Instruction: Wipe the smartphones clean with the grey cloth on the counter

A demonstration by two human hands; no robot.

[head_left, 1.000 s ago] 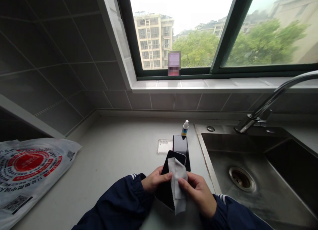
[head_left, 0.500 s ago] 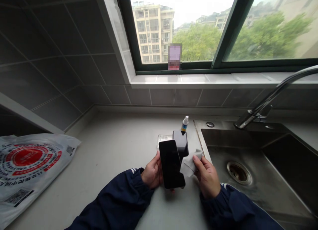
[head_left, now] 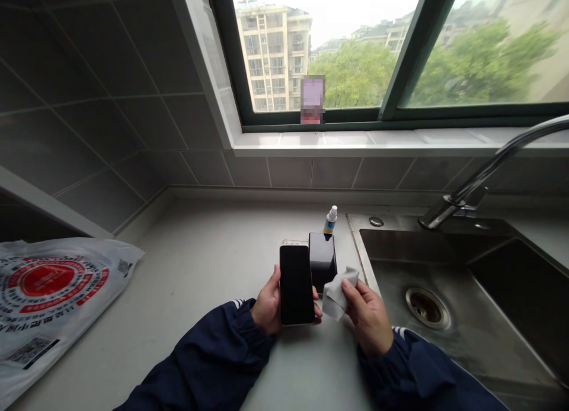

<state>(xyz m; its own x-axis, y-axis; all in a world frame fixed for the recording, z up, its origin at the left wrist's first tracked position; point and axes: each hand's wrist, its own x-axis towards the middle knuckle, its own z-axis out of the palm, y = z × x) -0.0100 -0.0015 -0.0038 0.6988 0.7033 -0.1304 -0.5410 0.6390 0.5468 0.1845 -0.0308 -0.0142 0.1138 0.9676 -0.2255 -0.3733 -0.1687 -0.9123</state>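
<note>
Phone [head_left: 297, 285] swung upright, clamped in left hand [head_left: 267, 307]; right hand [head_left: 367, 316] pinches cloth [head_left: 338, 294], hiding corner of second phone [head_left: 322, 260].

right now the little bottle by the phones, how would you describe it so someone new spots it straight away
Start at the stainless steel sink under the window and look to the pale countertop just left of its rim. Behind the flat black smartphone lying there stands a slim white-capped bottle. Its blue label and narrow upright shape set it apart from the flat phone in front of it.
</note>
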